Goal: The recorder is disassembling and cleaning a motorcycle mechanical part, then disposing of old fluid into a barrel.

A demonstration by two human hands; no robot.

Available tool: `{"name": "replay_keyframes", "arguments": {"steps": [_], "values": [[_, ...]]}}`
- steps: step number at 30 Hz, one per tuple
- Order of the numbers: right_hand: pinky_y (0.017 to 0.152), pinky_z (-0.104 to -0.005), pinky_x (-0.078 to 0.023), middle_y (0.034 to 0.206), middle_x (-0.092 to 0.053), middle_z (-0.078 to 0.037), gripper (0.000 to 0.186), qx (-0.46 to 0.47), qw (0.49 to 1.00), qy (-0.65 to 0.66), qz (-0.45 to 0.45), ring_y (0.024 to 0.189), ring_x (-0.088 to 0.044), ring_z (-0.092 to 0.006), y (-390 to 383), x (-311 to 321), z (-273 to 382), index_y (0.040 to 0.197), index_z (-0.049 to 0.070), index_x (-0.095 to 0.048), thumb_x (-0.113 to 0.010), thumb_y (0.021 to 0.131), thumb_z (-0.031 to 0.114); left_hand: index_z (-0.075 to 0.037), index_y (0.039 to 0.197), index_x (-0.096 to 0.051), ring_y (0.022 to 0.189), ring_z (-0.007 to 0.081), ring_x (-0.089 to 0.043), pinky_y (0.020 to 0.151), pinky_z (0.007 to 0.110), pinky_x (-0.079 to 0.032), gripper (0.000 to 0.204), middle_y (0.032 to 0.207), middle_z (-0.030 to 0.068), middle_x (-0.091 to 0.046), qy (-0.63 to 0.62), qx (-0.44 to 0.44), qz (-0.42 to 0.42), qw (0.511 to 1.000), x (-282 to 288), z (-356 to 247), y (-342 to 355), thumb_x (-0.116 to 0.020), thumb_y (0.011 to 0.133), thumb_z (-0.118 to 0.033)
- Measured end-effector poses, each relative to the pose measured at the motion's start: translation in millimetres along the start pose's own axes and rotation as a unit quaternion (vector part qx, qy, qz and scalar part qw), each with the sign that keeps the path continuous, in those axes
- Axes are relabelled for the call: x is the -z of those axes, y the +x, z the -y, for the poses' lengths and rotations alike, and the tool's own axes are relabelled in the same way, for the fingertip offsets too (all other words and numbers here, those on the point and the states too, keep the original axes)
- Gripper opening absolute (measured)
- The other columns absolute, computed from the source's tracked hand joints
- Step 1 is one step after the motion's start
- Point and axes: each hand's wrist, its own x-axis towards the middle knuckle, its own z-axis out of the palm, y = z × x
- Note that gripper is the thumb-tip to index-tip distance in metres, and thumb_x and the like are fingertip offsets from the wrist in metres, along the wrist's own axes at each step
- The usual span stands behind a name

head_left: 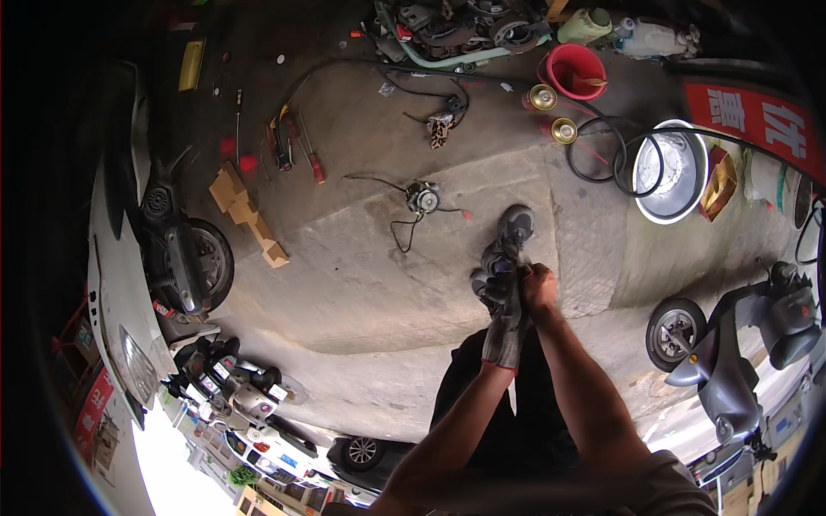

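Observation:
A grey knitted work glove (505, 342) with dark-coated fingers covers my left hand (497, 297). The gloved fingers look partly bent and spread, but they overlap my shoe and are hard to read. My bare right hand (540, 288) is closed at the side of the gloved hand, its fingertips pinching greyish fabric that looks like glove material. Just beyond both hands is my grey shoe (516, 225) on the concrete. Ahead and to the left on the floor lies a small round metal engine part (423, 198) with thin black hoses attached.
Screwdrivers (317, 168) and torn cardboard (245, 213) lie left. Far off are a spotted rag (440, 131), gas cans (542, 96) and a red bucket (575, 72). A metal basin (671, 176) with black hose stands right. Scooters (723, 370) flank both sides.

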Motion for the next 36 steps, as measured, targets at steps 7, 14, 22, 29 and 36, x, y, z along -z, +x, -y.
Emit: {"name": "replay_keyframes", "arguments": {"steps": [7,14,22,29,36], "values": [[0.076,-0.0468,-0.049,0.090,-0.067,-0.024,0.041,0.125,0.989,-0.033,-0.069,0.087,-0.064,-0.0417,79,27,-4,0.087,-0.002,-0.063,-0.062,0.084,0.039,0.001,0.133,-0.045,0.120,0.0221,-0.053,0.103,0.035,-0.038,0.047,0.128,0.0156,-0.056,0.002,-0.013,0.036,0.999,54,43,-66,-0.047,0.100,-0.032],[0.075,-0.0424,-0.050,0.088,-0.065,-0.015,0.036,0.242,0.956,-0.033,-0.163,0.084,-0.064,-0.0315,120,79,9,0.105,0.005,-0.054,-0.068,0.079,0.025,-0.004,0.118,-0.058,0.107,0.0296,-0.061,0.090,0.036,-0.049,0.029,0.113,0.0166,-0.064,0.307,-0.088,-0.182,0.930,161,192,-144,-0.052,0.094,-0.017],[0.078,-0.0406,-0.051,0.093,-0.064,-0.015,0.018,0.350,0.926,-0.092,0.105,0.087,-0.064,-0.0316,-56,7,-92,0.101,0.003,-0.053,-0.057,0.086,0.014,-0.004,0.108,-0.063,0.096,0.0313,-0.065,0.082,0.037,-0.051,0.022,0.104,0.0171,-0.066,0.238,-0.071,-0.254,0.935,161,286,-219,-0.055,0.088,-0.010],[0.081,-0.0406,-0.046,0.096,-0.060,-0.008,0.026,0.454,0.800,-0.226,0.321,0.096,-0.057,-0.0280,-283,11,-162,0.101,0.010,-0.055,-0.067,0.078,0.012,-0.003,0.100,-0.061,0.076,0.0227,-0.067,0.067,0.034,-0.053,0.017,0.092,0.0132,-0.067,0.217,0.116,-0.231,0.941,149,367,-282,-0.057,0.083,-0.005],[0.081,-0.0408,-0.045,0.097,-0.061,-0.005,0.013,0.478,0.742,-0.291,0.369,0.096,-0.056,-0.0260,-275,54,-201,0.093,0.010,-0.060,-0.062,0.082,0.017,-0.004,0.099,-0.059,0.064,0.0080,-0.054,0.055,0.024,-0.046,0.014,0.082,0.0025,-0.060,0.057,0.220,-0.102,0.968,67,334,-358,-0.057,0.085,-0.002]]}}
